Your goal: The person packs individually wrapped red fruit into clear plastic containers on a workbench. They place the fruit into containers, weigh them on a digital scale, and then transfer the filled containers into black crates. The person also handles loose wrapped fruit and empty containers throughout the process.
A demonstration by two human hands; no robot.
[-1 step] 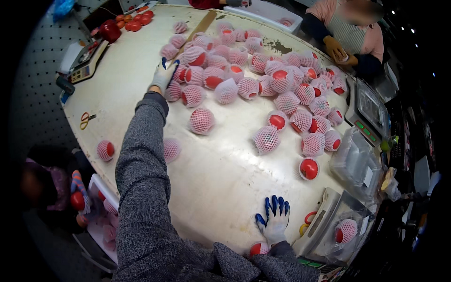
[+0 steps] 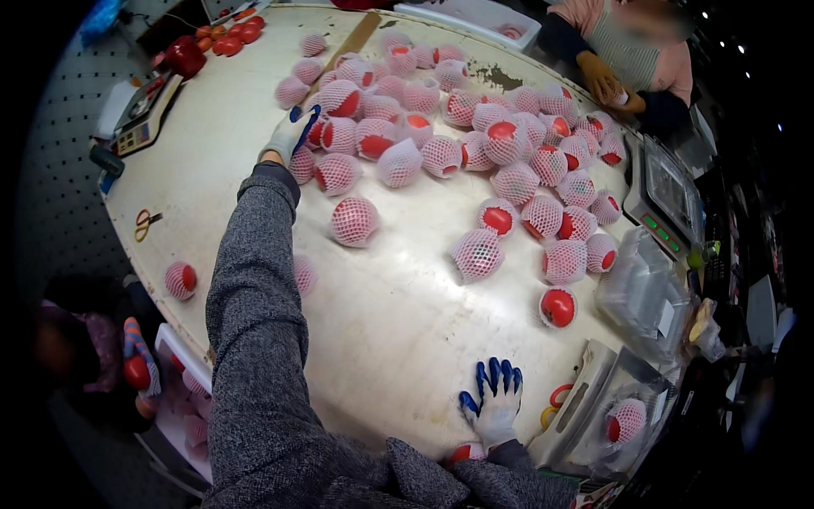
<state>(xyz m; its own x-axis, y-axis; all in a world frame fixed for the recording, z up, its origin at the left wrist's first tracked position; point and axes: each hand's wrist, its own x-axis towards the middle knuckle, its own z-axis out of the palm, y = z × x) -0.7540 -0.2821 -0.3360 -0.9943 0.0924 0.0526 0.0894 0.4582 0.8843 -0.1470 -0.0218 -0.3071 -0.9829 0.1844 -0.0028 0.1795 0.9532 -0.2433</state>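
My left hand (image 2: 291, 134), in a white glove with blue fingertips, reaches to the left edge of a group of red tomatoes (image 2: 398, 163) in pink foam net sleeves. Its visible fingers are apart, and the hand is against or right beside the nearest sleeved tomatoes. Some of its fingers are hard to make out. My right hand (image 2: 494, 405), gloved the same way, lies flat on the white table (image 2: 398, 339) with its fingers spread and nothing in it. Close to its wrist, a sleeved tomato (image 2: 465, 452) is partly hidden by my sleeve.
Bare tomatoes (image 2: 229, 44) and a scale (image 2: 146, 114) sit far left, with scissors (image 2: 144, 225) nearer. Another scale (image 2: 666, 195) and clear plastic boxes (image 2: 636, 288) line the right edge. A co-worker's gloved hands (image 2: 602, 81) are at far right; another person's striped glove (image 2: 138, 348) is lower left.
The whole view has shifted slightly, so the far-left things appear a little further left. My left hand stays at the tomatoes' edge and my right hand stays flat.
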